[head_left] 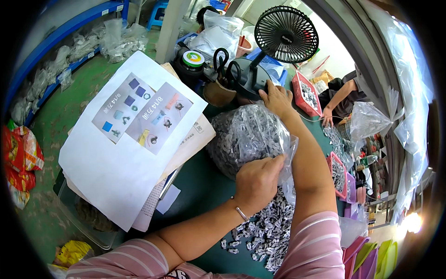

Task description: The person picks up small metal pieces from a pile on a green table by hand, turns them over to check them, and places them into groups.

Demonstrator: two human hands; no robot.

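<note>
A clear plastic bag (246, 135) full of small grey metal parts sits on the dark green table in front of me. My left hand (258, 186) is closed in a fist on the gathered plastic at the bag's near right side. Loose grey metal parts (269, 228) lie in a heap beneath that wrist and beside my right arm. Beyond the bag, my right hand (277, 100) reaches to the base of a black desk fan (286, 35). Its fingers are stretched and apart, at the fan base's edge; whether they press on it I cannot tell.
Printed paper sheets (139, 135) are stacked at the left, with a pen (168, 183) beside them. Scissors (220, 60) stand in a holder behind the bag. Another person's hand (327, 116) works at the right, near a pink tray (306, 95) of parts.
</note>
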